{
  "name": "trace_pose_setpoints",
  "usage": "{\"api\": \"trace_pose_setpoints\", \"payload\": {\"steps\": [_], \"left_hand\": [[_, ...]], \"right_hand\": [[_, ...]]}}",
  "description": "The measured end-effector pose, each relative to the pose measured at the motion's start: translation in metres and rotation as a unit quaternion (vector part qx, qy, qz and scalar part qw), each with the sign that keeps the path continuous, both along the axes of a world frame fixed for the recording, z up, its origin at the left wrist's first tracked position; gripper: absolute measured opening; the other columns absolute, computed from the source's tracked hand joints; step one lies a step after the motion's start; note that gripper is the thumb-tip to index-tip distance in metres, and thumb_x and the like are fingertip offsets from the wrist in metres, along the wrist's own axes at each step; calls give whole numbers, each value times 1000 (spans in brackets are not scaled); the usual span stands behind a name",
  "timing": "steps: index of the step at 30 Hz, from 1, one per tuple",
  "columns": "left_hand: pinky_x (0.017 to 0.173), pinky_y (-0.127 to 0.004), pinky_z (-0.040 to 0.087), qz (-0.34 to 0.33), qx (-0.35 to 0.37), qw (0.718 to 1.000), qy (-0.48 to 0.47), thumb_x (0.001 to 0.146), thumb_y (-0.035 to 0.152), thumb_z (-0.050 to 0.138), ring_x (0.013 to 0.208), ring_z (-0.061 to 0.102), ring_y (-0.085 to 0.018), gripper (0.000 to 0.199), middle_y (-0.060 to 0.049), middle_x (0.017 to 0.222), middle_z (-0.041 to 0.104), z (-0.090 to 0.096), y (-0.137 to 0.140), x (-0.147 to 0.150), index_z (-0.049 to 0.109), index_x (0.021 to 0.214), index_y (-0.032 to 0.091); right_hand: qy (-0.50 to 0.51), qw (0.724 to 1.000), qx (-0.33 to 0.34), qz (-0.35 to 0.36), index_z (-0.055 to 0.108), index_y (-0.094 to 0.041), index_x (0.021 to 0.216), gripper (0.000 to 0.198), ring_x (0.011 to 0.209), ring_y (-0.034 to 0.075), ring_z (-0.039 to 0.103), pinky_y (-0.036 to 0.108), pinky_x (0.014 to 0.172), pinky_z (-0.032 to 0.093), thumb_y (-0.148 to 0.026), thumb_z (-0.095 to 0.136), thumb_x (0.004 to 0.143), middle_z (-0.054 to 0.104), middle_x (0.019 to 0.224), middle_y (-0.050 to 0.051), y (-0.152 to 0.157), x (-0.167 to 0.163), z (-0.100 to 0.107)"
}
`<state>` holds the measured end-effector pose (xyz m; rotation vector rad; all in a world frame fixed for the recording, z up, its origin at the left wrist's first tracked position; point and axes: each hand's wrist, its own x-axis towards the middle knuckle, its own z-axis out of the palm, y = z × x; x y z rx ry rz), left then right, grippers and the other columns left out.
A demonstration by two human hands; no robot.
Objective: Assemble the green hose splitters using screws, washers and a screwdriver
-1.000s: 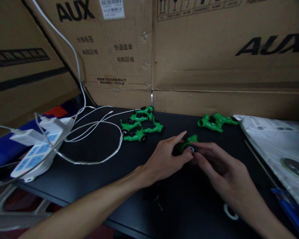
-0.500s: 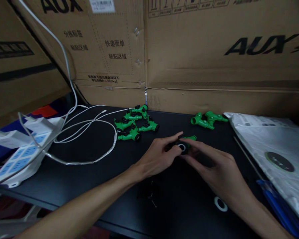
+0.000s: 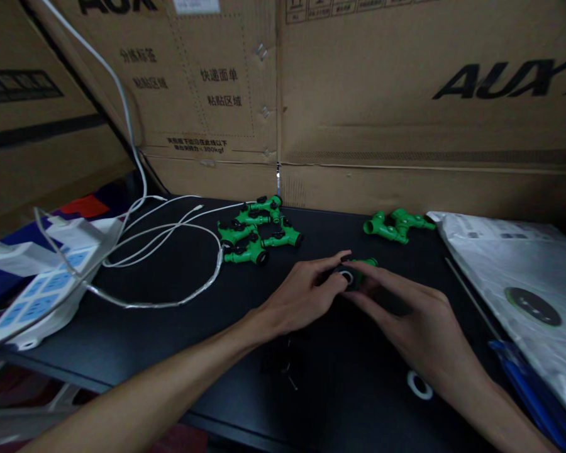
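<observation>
Between both hands is a green hose connector (image 3: 366, 262) with a black collar (image 3: 355, 278) facing me. Inside the collar's mouth sits a white ring washer (image 3: 346, 276), partly covered by a thumb. My right hand (image 3: 412, 314) grips the connector from the right, thumb and fingers closed about the collar. My left hand (image 3: 306, 292) closes on it from the left, its thumb pressed at the collar opening and its index finger reaching along the far side. Most of the connector's body is hidden behind the fingers. Another white ring washer (image 3: 419, 385) lies on the table near my right forearm.
Several green connectors with black fittings (image 3: 248, 252) cluster at the back middle. More green pieces (image 3: 387, 230) lie back right. A white plastic package (image 3: 523, 270), a thin rod (image 3: 471, 296) and a blue-handled item (image 3: 528, 384) are right. A power strip (image 3: 42, 302) and white cables (image 3: 170, 306) occupy the left.
My left thumb has shifted slightly over the white washer in the collar. The hands otherwise keep nearly the same hold, and the whole view has moved a little.
</observation>
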<state>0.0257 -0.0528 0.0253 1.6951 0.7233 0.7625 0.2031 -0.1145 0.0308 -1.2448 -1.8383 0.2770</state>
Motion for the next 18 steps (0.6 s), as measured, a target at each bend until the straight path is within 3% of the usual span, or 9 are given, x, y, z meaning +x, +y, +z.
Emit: {"api": "trace_pose_setpoints", "payload": {"steps": [6,18], "left_hand": [[119,-52,39,0,-21,1000,-22,98,40,57,139,54,-29,46,-6,151,55,1,0,0,61,141,24],[118,-47,41,-17,-37,999,-34,98,37,57,142,52,-27,46,-7,153,53,2,-1,0,60,141,20]], "right_hand": [[-7,1000,-15,-9,71,-20,121,30,69,16,71,27,66,61,-28,69,93,75,82,1,0,1,4],[-20,1000,7,7,68,-17,126,35,74,14,71,25,72,61,-21,71,91,74,88,2,-1,2,2]]}}
